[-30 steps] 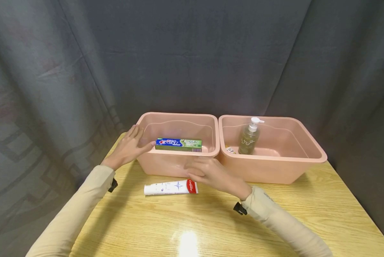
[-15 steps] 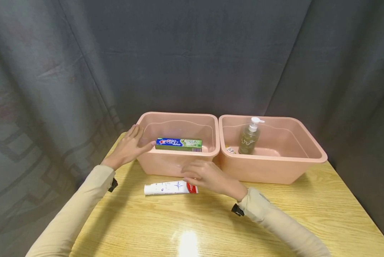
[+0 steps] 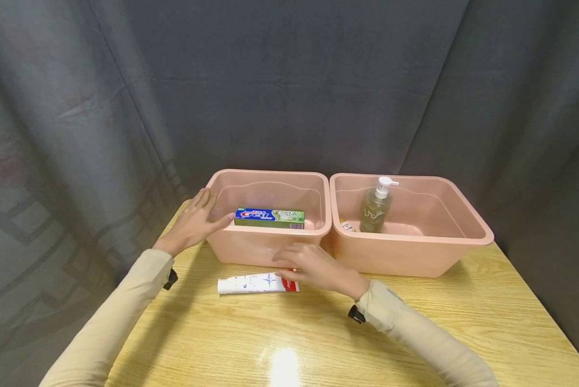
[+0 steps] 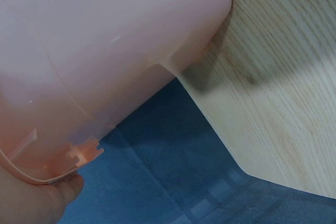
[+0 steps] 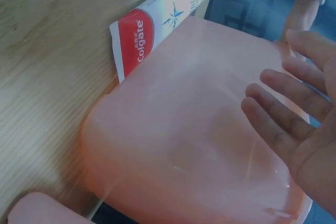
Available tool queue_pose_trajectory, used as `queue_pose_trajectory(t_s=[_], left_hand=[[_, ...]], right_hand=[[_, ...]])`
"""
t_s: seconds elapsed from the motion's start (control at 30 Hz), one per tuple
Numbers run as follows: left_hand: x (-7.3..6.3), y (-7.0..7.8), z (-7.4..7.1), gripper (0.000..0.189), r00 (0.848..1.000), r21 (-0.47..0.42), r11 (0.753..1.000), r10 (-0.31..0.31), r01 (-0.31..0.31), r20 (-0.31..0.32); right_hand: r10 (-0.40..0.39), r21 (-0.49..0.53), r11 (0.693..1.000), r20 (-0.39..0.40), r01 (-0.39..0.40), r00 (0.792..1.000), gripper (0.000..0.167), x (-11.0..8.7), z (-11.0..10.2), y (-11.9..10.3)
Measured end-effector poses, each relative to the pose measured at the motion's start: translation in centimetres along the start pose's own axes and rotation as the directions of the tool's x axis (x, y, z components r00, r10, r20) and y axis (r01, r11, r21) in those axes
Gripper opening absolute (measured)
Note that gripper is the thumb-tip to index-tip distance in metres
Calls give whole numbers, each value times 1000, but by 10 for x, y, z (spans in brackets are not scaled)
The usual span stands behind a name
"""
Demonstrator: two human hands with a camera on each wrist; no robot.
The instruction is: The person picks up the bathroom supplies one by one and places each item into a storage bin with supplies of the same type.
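Observation:
My left hand (image 3: 190, 221) rests on the front left corner of the left pink bin (image 3: 243, 248), fingers straight along the side and thumb over the front rim. In the left wrist view, part of that hand (image 4: 34, 200) shows at the rim. My right hand (image 3: 313, 267), fingers relaxed and holding nothing, is in front of the bin. It partly covers the red end of a white Colgate toothpaste tube (image 3: 250, 283) in the head view. The right wrist view has the fingers apart before the bin wall, away from the tube (image 5: 173, 17). A Crest toothpaste box (image 3: 270, 216) lies inside the bin.
Beside it stands a right pink bin (image 3: 415, 256) holding a green pump bottle (image 3: 374, 209) and a small item with white and orange (image 3: 347, 226), partly hidden. Both bins are on a wooden table (image 3: 212, 344), with a grey curtain (image 3: 289, 97) behind.
My right hand has moved slightly left and down, so it now overlaps the red end of the toothpaste tube. The left hand and the bins stay in place.

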State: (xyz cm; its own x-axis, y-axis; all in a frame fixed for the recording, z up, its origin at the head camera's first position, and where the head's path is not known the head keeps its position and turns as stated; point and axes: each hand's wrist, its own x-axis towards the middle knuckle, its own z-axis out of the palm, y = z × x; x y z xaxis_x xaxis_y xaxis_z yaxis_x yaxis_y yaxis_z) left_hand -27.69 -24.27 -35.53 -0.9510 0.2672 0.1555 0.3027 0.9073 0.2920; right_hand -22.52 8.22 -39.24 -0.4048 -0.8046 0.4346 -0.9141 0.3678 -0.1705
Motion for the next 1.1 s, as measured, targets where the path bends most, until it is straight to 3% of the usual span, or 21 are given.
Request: queue_pose_trajectory(t_s=[0.87, 1.1], left_hand=[[0, 0, 2, 101, 1000, -19, 1000, -9, 9, -16], [0, 0, 1, 96, 1000, -14, 1000, 1, -1, -18]], right_hand=[[85, 10, 996, 182, -88, 980, 36, 6, 23, 0], [66, 7, 998, 209, -69, 976, 40, 7, 31, 1]])
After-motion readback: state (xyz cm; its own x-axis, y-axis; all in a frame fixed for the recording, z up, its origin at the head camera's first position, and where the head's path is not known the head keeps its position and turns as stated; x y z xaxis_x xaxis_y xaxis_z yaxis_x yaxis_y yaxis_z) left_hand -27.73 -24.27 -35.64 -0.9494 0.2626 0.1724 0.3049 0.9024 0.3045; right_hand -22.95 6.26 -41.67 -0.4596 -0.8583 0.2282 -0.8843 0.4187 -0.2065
